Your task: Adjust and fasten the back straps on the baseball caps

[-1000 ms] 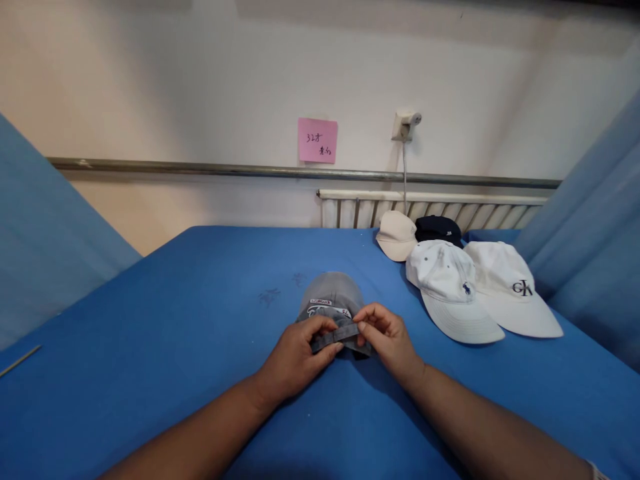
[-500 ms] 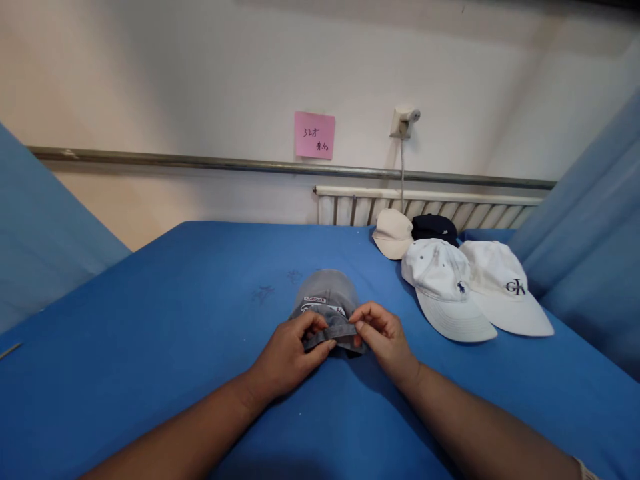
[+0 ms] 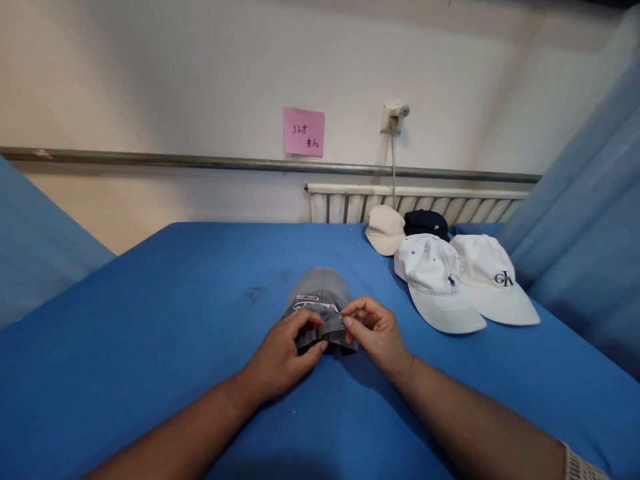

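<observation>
A faded grey baseball cap (image 3: 320, 283) with a light patch and white lettering sits on the blue cover, its rear opening towards me. My left hand (image 3: 283, 350) is closed on the left side of that opening, thumb below and fingers above the back strap (image 3: 332, 326). At the strap's right end, my right hand (image 3: 377, 332) is closed in a pinch with thumb and forefinger. The inside of the cap and the strap's fastening are mostly hidden by my fingers.
To the right lie a white cap with a dark horse-rider logo (image 3: 433, 263), another white cap with letters (image 3: 487, 267), a beige cap (image 3: 385, 227) and a navy cap (image 3: 427, 223). Behind the blue-covered table (image 3: 200, 287) stand a radiator (image 3: 370, 205) and wall. Blue curtains (image 3: 590, 220) flank both sides.
My view has turned slightly to the right. The strap's right end has lifted a little with my right fingers. My left hand keeps its hold on the cap.
</observation>
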{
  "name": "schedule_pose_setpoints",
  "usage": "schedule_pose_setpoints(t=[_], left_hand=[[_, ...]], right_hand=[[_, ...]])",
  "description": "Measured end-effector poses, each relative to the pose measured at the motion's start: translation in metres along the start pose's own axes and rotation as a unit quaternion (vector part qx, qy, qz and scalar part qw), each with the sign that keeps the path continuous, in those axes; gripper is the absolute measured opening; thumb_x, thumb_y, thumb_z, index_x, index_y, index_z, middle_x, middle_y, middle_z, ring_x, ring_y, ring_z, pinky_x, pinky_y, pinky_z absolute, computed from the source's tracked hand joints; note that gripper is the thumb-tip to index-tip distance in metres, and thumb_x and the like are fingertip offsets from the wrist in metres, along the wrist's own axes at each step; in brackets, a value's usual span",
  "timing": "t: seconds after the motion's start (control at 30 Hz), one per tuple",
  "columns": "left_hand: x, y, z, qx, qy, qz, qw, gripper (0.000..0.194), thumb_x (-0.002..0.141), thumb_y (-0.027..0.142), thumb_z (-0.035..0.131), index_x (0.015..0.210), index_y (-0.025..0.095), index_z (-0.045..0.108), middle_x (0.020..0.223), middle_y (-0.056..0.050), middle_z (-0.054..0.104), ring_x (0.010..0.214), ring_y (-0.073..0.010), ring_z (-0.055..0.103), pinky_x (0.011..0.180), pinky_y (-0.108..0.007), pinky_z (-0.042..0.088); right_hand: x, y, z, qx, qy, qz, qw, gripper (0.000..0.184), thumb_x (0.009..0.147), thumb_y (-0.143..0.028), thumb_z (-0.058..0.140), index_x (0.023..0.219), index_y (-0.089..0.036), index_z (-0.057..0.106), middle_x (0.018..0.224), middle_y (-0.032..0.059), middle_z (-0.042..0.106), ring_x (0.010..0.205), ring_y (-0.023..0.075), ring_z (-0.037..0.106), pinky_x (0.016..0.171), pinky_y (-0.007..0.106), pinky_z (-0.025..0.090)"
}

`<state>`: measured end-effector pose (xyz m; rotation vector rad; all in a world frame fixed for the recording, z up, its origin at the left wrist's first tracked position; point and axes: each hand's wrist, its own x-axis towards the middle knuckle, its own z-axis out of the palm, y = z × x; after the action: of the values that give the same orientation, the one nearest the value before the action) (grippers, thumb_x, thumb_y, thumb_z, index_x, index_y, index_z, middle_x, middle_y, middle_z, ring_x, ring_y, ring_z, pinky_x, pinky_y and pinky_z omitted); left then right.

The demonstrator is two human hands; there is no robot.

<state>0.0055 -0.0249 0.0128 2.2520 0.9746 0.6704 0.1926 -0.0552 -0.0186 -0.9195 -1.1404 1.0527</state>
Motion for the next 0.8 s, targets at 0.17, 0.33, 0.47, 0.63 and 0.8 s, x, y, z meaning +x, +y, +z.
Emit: schedule_pose_setpoints(t=[0.17,0.33,0.47,0.63,0.8], left_hand=[[-0.002,0.0,-0.002,-0.043,0.025,0.033,0.998,0.03,0.083,0.025,0.06,0.113,0.022,0.058,0.109,-0.008,0.063,0.099,-0.0219,0.058,0.088,-0.037,0.047],[0.0,0.002,-0.003,-0.131,0.037,0.024,0.99,0.017,0.089,0.031,0.056,0.099,0.022,0.066,0.109,-0.007,0.064,0.107,-0.0226,0.057,0.098,-0.039,0.043],[0.001,0.005,-0.004,-0.22,0.013,-0.033,0.975,0.015,0.084,0.032,0.064,0.078,0.019,0.067,0.107,-0.008,0.065,0.104,-0.0232,0.058,0.096,-0.039,0.043],[0.002,0.003,-0.004,-0.335,-0.001,-0.121,0.934,0.021,0.078,0.035,0.071,0.069,0.016,0.064,0.09,-0.004,0.065,0.079,-0.0152,0.058,0.071,-0.027,0.046],[0.004,-0.004,-0.003,-0.432,0.035,-0.206,0.878,0.025,0.075,0.036,0.074,0.071,0.016,0.06,0.063,0.003,0.056,0.053,-0.0072,0.045,0.05,-0.019,0.034]], right_hand=[[-0.001,-0.002,0.003,0.016,-0.009,0.009,1.0,0.027,0.074,-0.044,0.073,0.08,-0.02,0.061,0.055,-0.0046,0.06,0.047,0.01,0.056,0.049,0.023,0.047],[-0.002,-0.001,0.003,0.027,-0.012,0.012,0.999,0.026,0.074,-0.042,0.074,0.081,-0.02,0.061,0.06,-0.0036,0.062,0.049,0.0097,0.057,0.049,0.023,0.048],[-0.003,0.001,0.004,0.04,-0.014,0.018,0.999,0.025,0.075,-0.04,0.074,0.08,-0.02,0.06,0.068,-0.0012,0.066,0.05,0.0091,0.057,0.05,0.023,0.048],[-0.004,0.003,0.004,-0.01,-0.011,0.0,1.0,0.017,0.079,-0.034,0.07,0.084,-0.02,0.063,0.064,-0.0025,0.063,0.055,0.0111,0.058,0.054,0.024,0.049],[-0.004,0.001,0.0,-0.138,-0.037,-0.104,0.984,0.014,0.082,-0.024,0.067,0.096,-0.022,0.066,0.096,0.0039,0.07,0.088,0.0177,0.064,0.082,0.033,0.05]])
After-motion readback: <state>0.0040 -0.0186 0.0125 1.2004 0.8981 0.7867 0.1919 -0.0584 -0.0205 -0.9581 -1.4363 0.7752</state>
